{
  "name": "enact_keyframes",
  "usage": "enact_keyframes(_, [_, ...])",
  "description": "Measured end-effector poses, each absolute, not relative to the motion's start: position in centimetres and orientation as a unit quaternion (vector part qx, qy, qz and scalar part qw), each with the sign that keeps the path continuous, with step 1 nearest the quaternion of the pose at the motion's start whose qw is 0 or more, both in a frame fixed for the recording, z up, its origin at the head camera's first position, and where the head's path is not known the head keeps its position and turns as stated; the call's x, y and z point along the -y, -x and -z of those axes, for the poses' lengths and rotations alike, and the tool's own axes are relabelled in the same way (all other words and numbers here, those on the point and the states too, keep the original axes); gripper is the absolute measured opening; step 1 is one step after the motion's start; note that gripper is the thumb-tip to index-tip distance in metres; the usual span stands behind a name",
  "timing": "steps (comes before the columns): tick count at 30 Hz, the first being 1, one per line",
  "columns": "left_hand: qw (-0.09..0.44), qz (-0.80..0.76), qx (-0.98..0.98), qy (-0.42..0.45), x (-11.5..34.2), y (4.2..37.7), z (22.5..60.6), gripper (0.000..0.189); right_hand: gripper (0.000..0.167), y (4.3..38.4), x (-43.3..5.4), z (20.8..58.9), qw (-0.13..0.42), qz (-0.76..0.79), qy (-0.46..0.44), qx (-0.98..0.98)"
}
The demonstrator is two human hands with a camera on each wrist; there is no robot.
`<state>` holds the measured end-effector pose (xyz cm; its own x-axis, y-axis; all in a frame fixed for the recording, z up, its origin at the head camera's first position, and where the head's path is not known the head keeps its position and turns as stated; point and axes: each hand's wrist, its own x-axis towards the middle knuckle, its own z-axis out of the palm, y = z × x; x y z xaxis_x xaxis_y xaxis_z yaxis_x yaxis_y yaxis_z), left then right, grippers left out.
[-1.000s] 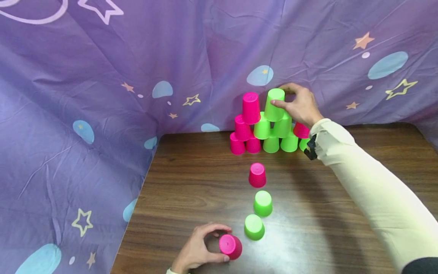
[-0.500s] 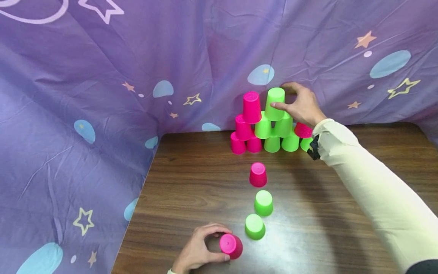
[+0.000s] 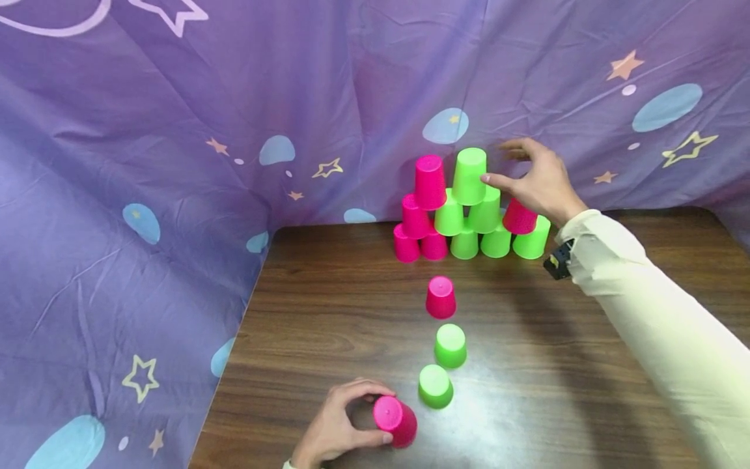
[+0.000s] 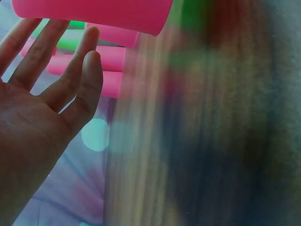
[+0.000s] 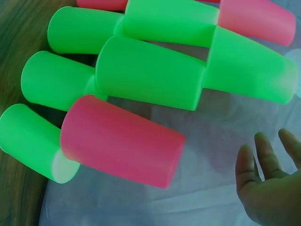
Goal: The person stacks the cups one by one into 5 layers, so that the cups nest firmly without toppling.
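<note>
My left hand (image 3: 340, 423) pinches an upside-down pink cup (image 3: 403, 426) between thumb and fingers near the table's front. In the left wrist view, fingertips meet the lower side of that pink cup (image 4: 94, 10). My right hand (image 3: 545, 179) is at the back, fingers spread, just right of a green cup (image 3: 470, 177) on the third level of a cup stack. Its thumb tip is very close to that cup; I cannot tell whether they touch. In the right wrist view, the fingers (image 5: 265, 157) are apart from the top green cup (image 5: 251, 66).
A pink cup (image 3: 430, 182) stands beside the top green one. Pink and green cups form the two levels below, with a pink cup (image 3: 519, 217) at the right. A loose pink cup (image 3: 441, 298) and two green cups (image 3: 450, 346) line the wooden table (image 3: 328, 326). Behind hangs a purple cloth (image 3: 363, 98).
My right hand has let go of the top green cup and moved right, uncovering the right end of the stack. The left hand's pink cup shows more of its side and seems slightly raised.
</note>
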<state>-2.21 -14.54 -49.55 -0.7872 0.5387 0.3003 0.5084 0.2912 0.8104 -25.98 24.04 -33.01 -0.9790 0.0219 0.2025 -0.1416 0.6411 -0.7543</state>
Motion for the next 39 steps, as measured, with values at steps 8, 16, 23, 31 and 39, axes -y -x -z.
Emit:
enact_keyframes(8, [-0.002,-0.515,-0.788,-0.339,14.5,2.7,47.8,0.051,0.063,23.8,-24.9,32.6,0.138,-0.408,-0.007,0.902])
enact_keyframes(16, [-0.024,-0.513,-0.785,-0.347,14.6,3.7,46.0,0.052,0.048,20.6,-25.3,33.1,0.184,-0.394,-0.026,0.9])
enact_keyframes(23, [-0.039,-0.501,-0.806,-0.314,14.2,5.1,44.3,0.05,0.059,17.7,-24.5,33.4,0.193,-0.396,-0.093,0.893])
enact_keyframes(31, [-0.041,-0.491,-0.796,-0.352,12.9,8.1,41.5,0.052,0.065,14.8,-23.3,35.4,0.211,-0.42,-0.155,0.869])
enact_keyframes(39, [-0.06,-0.486,-0.788,-0.373,11.5,10.9,39.5,0.051,0.053,11.7,-21.6,39.9,0.168,-0.44,-0.183,0.863])
